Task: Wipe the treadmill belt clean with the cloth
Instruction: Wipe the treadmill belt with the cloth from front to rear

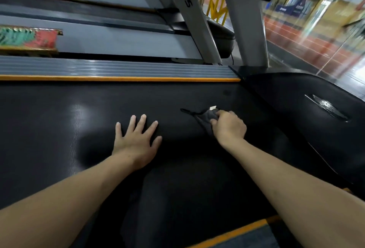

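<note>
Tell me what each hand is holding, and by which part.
The right hand grips a dark grey cloth bunched at its near end. The left hand holds nothing, resting flat on the black treadmill belt.

I see the treadmill belt [59, 129] filling the middle of the frame. My left hand [136, 141] lies flat on it at centre; right of it, my right hand [230, 126] holds the cloth [205, 118] against the belt. The side rail [118, 70] runs above, the motor cover [306, 109] at right, uprights [246, 20] at upper centre.
</note>
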A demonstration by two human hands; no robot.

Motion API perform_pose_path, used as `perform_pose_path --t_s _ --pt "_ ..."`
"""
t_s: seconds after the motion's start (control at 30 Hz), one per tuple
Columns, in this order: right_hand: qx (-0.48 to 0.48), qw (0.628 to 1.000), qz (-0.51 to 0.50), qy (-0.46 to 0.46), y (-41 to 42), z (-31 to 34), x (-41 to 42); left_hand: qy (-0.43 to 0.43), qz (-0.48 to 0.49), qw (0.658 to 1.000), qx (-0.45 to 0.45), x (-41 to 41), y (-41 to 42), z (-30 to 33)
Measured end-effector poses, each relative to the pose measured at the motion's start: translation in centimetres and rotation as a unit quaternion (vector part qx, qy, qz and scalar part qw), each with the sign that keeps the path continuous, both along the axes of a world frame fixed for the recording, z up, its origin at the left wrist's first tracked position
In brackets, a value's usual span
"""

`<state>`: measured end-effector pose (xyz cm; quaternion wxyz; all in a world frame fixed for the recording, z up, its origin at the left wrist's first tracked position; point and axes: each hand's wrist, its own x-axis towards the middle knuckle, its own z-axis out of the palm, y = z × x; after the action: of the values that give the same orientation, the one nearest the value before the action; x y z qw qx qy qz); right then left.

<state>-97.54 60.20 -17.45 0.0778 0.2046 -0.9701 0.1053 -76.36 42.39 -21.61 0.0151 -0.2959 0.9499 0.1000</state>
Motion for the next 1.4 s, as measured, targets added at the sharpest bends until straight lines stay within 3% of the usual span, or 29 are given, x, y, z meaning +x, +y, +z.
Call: perform_pose_path --t_s 0.2,0.33,0.5,0.63,0.73,0.87,1.03,1.13,1.27,1.4 --pt "-0.014 1.000 -0.001 0.025 -6.7 -0.7 -6.6 0.022 0.002 1.000 -0.007 -3.2 -5.3 -0.4" --pt "-0.067 0.997 -0.033 -0.008 -11.1 -0.4 -10.2 0.018 -0.012 1.000 0.008 -5.0 -9.3 -0.1" --pt "-0.077 0.993 -0.087 0.032 -13.7 -1.2 -10.8 0.002 0.009 1.000 -0.007 -2.8 -17.0 1.0" --pt "-0.115 0.988 -0.100 -0.040 -15.0 -1.0 -9.7 0.006 0.027 0.999 -0.024 0.7 -19.2 -0.3" --pt "-0.106 0.992 -0.057 -0.043 -18.1 -1.3 -6.2 0.031 0.023 0.999 -0.026 0.6 -18.8 -0.5" --pt "-0.092 0.992 0.082 -0.038 -23.1 -2.5 -0.2 0.053 0.013 0.998 -0.031 0.7 -18.9 -0.4" --pt "-0.064 0.981 0.182 -0.030 -21.6 -2.3 -2.5 0.064 -0.020 0.996 -0.049 0.8 -18.7 -0.5" --pt "-0.050 0.995 0.082 0.017 -16.8 -2.0 -8.3 0.047 0.007 0.999 -0.017 0.1 -18.4 -0.3" --pt "-0.085 0.993 -0.084 -0.015 -13.0 -1.8 -12.1 0.053 0.016 0.998 -0.008 -0.1 -17.7 -0.6" --pt "-0.108 0.993 -0.036 -0.035 -19.1 -2.1 -5.9 0.056 0.023 0.998 -0.012 -0.1 -17.7 -0.7"
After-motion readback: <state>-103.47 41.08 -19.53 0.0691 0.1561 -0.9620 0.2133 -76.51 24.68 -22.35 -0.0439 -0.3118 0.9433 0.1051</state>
